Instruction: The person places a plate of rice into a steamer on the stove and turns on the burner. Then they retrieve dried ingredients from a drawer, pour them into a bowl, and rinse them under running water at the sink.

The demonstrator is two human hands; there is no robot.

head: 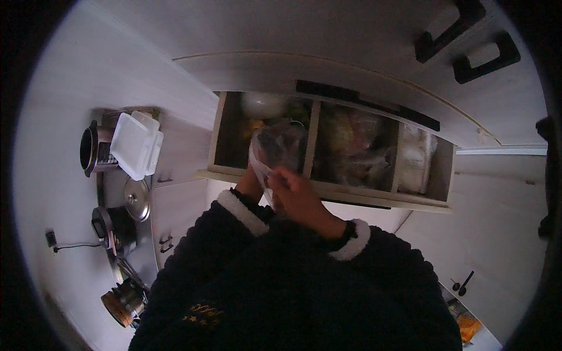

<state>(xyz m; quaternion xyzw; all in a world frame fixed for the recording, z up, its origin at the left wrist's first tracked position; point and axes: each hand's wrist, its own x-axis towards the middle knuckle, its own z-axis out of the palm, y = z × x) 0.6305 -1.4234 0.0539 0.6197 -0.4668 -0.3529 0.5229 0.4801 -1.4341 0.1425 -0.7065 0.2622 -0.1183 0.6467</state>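
Note:
A clear plastic bag (pixel 281 136) is held above the left compartment of a pulled-out drawer (pixel 310 140). Something dark shows through its film, but I cannot tell what. My right hand (pixel 298 197) grips the near edge of the bag, thumb and fingers pinched on the film. My left hand (pixel 249 183) is at the bag's left side. Film covers its fingers, so their grip is hidden. Below the bag, the left compartment holds a pale round bundle (pixel 263 104) and a yellowish item (pixel 253 128).
Wrapped packages (pixel 351 136) fill the middle compartment, and a white packet (pixel 415 158) is in the right one. Black cabinet handles (pixel 487 57) jut out at upper right. Leftward, a counter carries white plastic containers (pixel 134 145), a dark pot (pixel 90 149) and a metal lid (pixel 137 198).

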